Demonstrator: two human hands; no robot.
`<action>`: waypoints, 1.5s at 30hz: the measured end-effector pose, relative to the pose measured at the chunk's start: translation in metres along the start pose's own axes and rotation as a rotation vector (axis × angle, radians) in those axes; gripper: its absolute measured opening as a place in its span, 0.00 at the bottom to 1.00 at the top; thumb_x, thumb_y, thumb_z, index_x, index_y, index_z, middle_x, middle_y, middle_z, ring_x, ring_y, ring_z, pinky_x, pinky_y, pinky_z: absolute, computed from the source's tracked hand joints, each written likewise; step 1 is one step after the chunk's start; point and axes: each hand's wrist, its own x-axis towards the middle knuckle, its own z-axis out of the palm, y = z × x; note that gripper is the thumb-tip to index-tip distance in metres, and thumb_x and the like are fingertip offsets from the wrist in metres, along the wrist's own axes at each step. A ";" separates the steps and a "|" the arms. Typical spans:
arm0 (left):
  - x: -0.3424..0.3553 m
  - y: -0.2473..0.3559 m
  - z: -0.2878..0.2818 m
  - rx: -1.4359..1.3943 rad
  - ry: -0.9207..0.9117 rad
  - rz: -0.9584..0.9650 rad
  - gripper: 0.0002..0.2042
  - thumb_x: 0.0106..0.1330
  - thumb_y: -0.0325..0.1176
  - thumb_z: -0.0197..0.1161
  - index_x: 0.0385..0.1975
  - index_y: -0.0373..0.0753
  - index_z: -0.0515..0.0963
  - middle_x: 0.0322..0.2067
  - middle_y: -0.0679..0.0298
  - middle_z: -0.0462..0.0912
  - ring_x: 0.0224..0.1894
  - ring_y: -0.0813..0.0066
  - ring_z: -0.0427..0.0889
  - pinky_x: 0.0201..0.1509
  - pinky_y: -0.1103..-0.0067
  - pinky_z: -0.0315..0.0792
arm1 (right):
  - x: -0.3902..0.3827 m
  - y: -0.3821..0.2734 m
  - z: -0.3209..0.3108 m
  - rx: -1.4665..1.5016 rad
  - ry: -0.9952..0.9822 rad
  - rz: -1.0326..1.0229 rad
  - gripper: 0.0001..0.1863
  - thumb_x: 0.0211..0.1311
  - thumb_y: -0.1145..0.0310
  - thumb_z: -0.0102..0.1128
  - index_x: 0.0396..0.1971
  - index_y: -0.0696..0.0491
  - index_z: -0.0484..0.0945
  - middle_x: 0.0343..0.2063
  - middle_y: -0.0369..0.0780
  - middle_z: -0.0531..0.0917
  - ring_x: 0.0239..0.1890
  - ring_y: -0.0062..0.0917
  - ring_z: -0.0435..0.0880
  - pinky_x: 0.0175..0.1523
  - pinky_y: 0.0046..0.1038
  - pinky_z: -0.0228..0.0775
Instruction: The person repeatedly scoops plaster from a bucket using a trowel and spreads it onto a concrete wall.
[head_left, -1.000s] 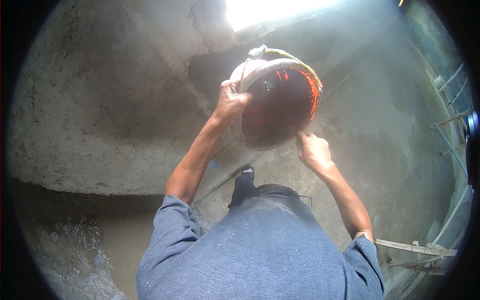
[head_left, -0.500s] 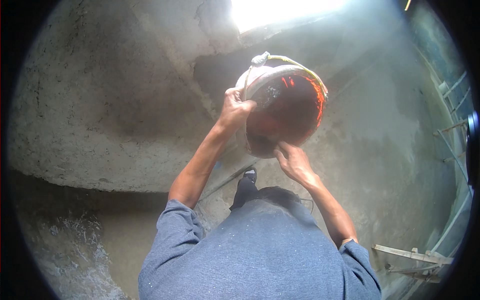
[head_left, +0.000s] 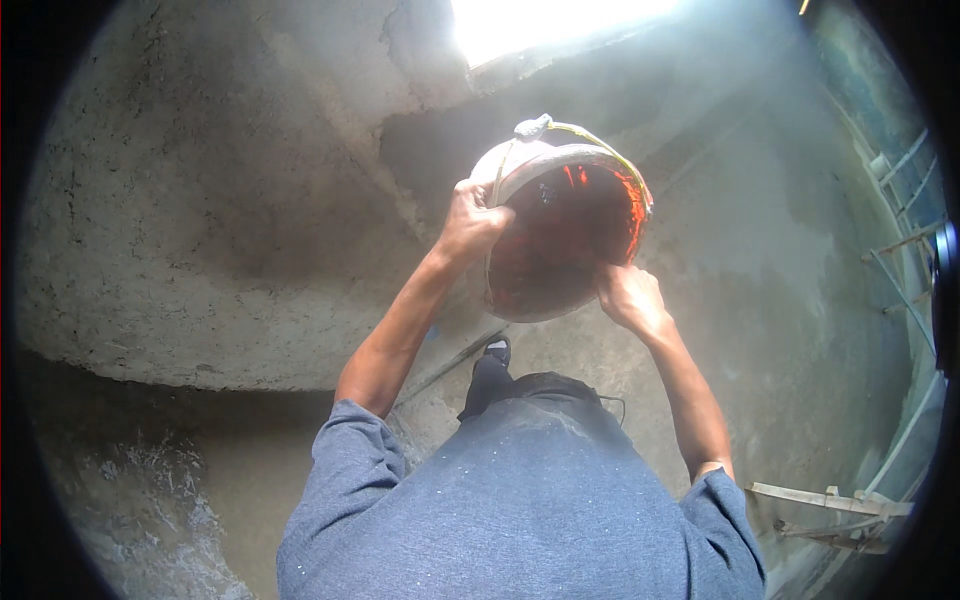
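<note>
A bucket (head_left: 540, 164) is held up in front of me, its mouth tilted toward me. Its rim is crusted pale grey, and the dark inside glows red-orange along the right wall. My left hand (head_left: 472, 222) grips the rim on the left, thumb over the edge. Over the far side arches a thin handle (head_left: 600, 140), yellowish on the right, with a grey lump (head_left: 533, 127) on it. My right hand (head_left: 630, 298) is at the lower right of the mouth, its fingers reaching inside, where they are hidden from view.
A rough concrete wall (head_left: 200, 200) curves along the left. Bright light enters through an opening (head_left: 560, 25) at the top. At the right are metal-looking bars (head_left: 905, 240) and a pale wooden frame (head_left: 830, 500). My foot (head_left: 498, 348) stands on the concrete floor (head_left: 720, 300) below the bucket.
My right hand has moved right and slightly up along the bucket's mouth, from its bottom edge to its lower right. The bucket has shifted slightly; my left hand keeps its grip.
</note>
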 end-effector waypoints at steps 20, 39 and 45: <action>-0.014 -0.022 -0.002 -0.028 0.040 -0.084 0.14 0.44 0.21 0.54 0.33 0.30 0.78 0.23 0.73 0.73 0.25 0.87 0.66 0.27 0.85 0.62 | 0.000 -0.038 0.046 0.535 0.314 -0.082 0.19 0.56 0.63 0.60 0.47 0.55 0.76 0.40 0.50 0.81 0.43 0.45 0.80 0.49 0.39 0.72; -0.040 -0.349 -0.002 0.446 0.257 -1.159 0.15 0.51 0.28 0.55 0.40 0.31 0.76 0.27 0.58 0.80 0.34 0.64 0.80 0.37 0.68 0.73 | -0.056 0.012 0.116 0.816 0.319 0.384 0.25 0.50 0.73 0.64 0.50 0.62 0.72 0.37 0.49 0.78 0.39 0.42 0.79 0.46 0.34 0.71; -0.149 -0.446 0.000 -0.300 0.388 -1.805 0.16 0.64 0.31 0.49 0.50 0.34 0.70 0.43 0.52 0.78 0.49 0.49 0.77 0.54 0.58 0.74 | -0.020 0.036 0.243 1.117 0.192 0.501 0.29 0.62 0.66 0.61 0.57 0.65 0.64 0.34 0.41 0.79 0.27 0.18 0.78 0.30 0.21 0.72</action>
